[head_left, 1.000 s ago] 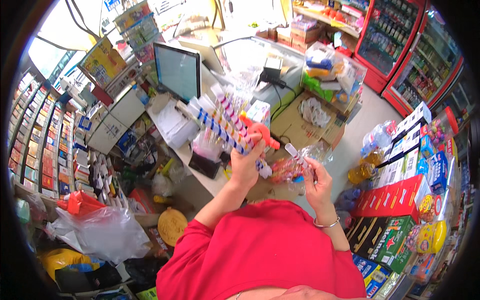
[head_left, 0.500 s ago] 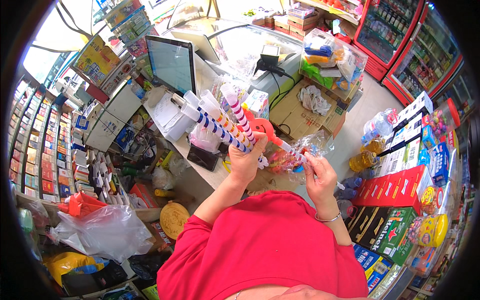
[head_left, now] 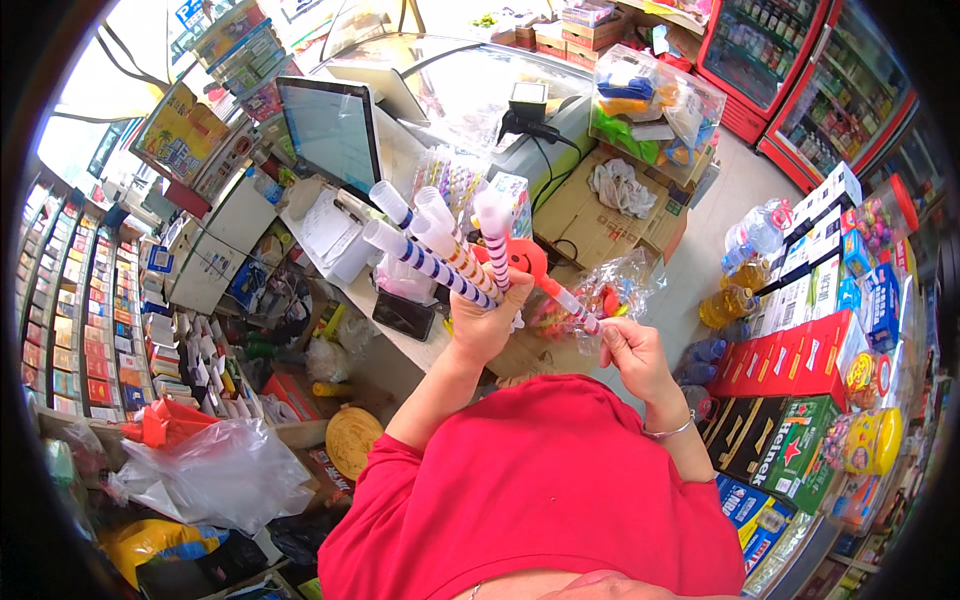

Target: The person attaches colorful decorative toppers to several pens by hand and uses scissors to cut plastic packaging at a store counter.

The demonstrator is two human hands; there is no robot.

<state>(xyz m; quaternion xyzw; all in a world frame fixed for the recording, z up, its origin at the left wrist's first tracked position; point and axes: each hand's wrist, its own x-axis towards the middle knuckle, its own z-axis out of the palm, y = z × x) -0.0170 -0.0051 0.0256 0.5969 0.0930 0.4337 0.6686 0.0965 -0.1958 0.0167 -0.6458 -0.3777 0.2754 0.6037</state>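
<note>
My left hand (head_left: 485, 325) is closed around a bundle of striped plastic tubes (head_left: 440, 262), white with blue, orange and dark pink bands and clear upper ends. Beside that hand shows a red disc with a smiling face (head_left: 527, 258). From the disc a thinner striped stick (head_left: 575, 306) slants down to the right. My right hand (head_left: 637, 358) pinches its lower end between thumb and fingers. Whether the disc and stick are also gripped by the left hand is hidden. A clear plastic bag with colourful things (head_left: 610, 298) lies just beyond my right hand.
On the counter ahead are a monitor (head_left: 330, 130), a dark phone (head_left: 403, 315) and papers (head_left: 330, 225). A clear bin of toys (head_left: 655, 110) stands on a cardboard box (head_left: 600, 225). Stacked drink cartons (head_left: 785, 360) line the right; shelves of small packs (head_left: 90, 310) line the left.
The pink-banded tube has swung more upright, and its top is now further right. My right hand has shifted slightly down and left, still pinching the stick. The whole view has shifted a little.
</note>
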